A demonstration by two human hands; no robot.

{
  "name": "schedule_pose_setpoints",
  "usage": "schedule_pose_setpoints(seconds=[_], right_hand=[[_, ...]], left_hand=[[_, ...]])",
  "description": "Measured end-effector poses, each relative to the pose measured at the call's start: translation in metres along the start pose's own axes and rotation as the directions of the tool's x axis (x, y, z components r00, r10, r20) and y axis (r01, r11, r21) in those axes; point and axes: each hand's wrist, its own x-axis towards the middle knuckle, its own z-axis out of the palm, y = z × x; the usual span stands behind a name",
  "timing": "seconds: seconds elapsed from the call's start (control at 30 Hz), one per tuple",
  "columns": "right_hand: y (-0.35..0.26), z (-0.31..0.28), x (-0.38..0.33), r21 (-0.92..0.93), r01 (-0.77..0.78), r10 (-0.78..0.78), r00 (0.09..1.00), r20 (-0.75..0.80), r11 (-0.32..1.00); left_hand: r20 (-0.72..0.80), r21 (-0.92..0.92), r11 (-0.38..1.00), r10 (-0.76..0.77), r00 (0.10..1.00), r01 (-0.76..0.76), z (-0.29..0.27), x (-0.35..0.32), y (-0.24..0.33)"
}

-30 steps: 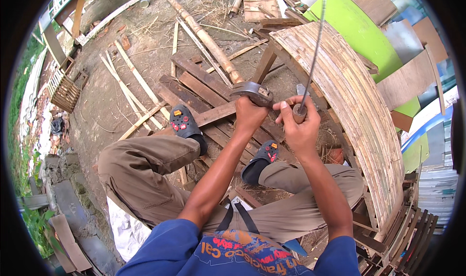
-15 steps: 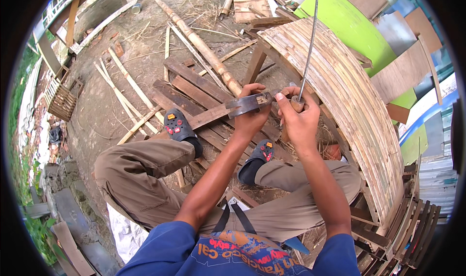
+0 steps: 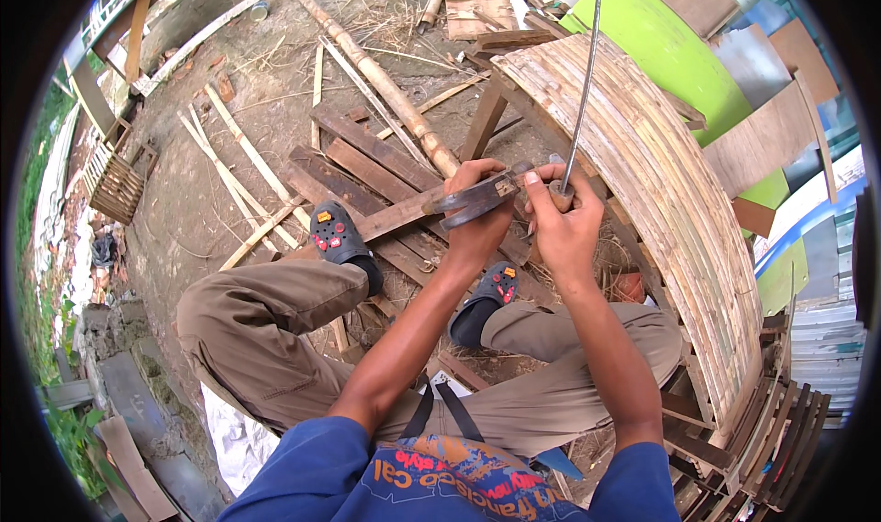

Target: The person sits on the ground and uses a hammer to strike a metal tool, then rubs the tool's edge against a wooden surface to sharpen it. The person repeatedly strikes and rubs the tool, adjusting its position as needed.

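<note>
So the metal rod point(image 3: 586, 81) is already in its wooden handle point(image 3: 562, 194), just off the bamboo counter's point(image 3: 642, 145) left edge; can't tell how firmly. 2 hands busy: left hand point(image 3: 479, 232) wraps the hammer point(image 3: 477, 199), right hand point(image 3: 567, 235) pinches the wooden handle.

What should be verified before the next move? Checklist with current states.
1. Left hand grip on claw hammer: ok, closed around it near the head.
2. Right hand grip on metal rod: ok, fingers around its wooden handle.
3. Finger clearance: not ok, right fingertips sit close to the hammer head.
4. Rod's upper end clear: cannot tell, it runs out of frame.
5. Gloves: not ok, both hands bare.
6. Footing: arguably not ok, wooden planks crowd the clogs.
</note>
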Motion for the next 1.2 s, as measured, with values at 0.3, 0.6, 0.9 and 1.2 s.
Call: schedule_pose_setpoints(seconds=[0.3, 0.6, 0.9, 1.2], right_hand=[[0.008, 0.005, -0.001, -0.133, 0.14, -0.145, 0.989, -0.03, 0.981], [0.019, 0.008, -0.003, -0.322, 0.381, -0.384, 0.922, 0.055, 0.867], [0.038, 0.016, 0.005, -0.24, 0.307, -0.324, 0.946, -0.03, 0.921], [0.148, 0.062, 0.007, -0.419, 0.25, -0.213, 0.968, 0.133, 0.873]], left_hand=[[0.002, 0.047, 0.997, 0.054, 0.999, -0.055, -0.005, 0.005, 0.003], [0.019, 0.024, 1.0, -0.007, 1.0, 0.007, -0.007, 0.002, 0.004], [0.081, -0.3, 0.913, -0.265, 0.961, 0.277, 0.01, -0.013, -0.012], [0.105, -0.438, 0.804, -0.398, 0.912, 0.401, 0.011, -0.089, -0.141]])
